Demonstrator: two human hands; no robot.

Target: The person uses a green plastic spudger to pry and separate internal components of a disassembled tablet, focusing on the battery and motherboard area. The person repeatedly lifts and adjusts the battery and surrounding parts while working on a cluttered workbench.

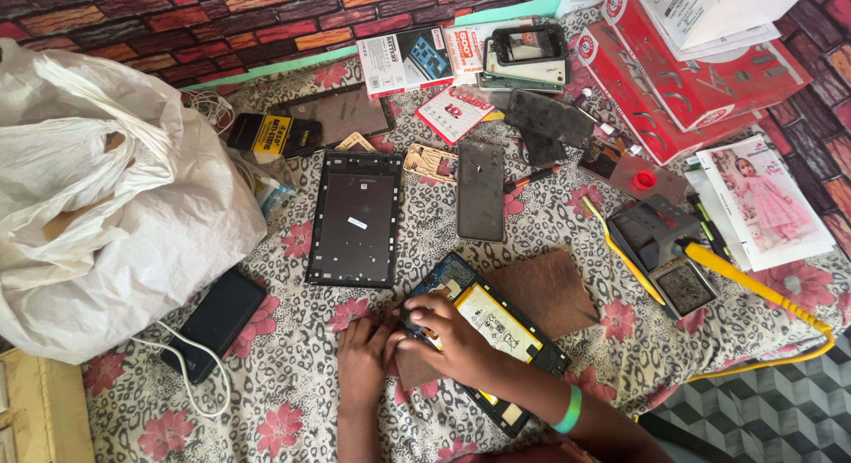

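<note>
Both hands press on an opened tablet [483, 339] lying on the leopard-and-flower printed cloth [292, 401]. Fingers of the right hand [448, 334] curl down over the tablet's upper left corner, and the left hand [363, 361] lies just beside it with fingertips meeting the same corner; whether either hand pinches a tool or a small part there is hidden under the fingers. A green wristband [569, 410] circles the right wrist. The tablet shows its yellow-labelled battery [496, 326], and its lower end is partly covered by the right forearm. A brown board [545, 290] lies under the tablet's right side. Above the hands lies a black tablet back frame [356, 217], with a dusty phone back cover [480, 190] to its right. A white plastic bag [106, 197] fills the left, its contents unseen.
</note>
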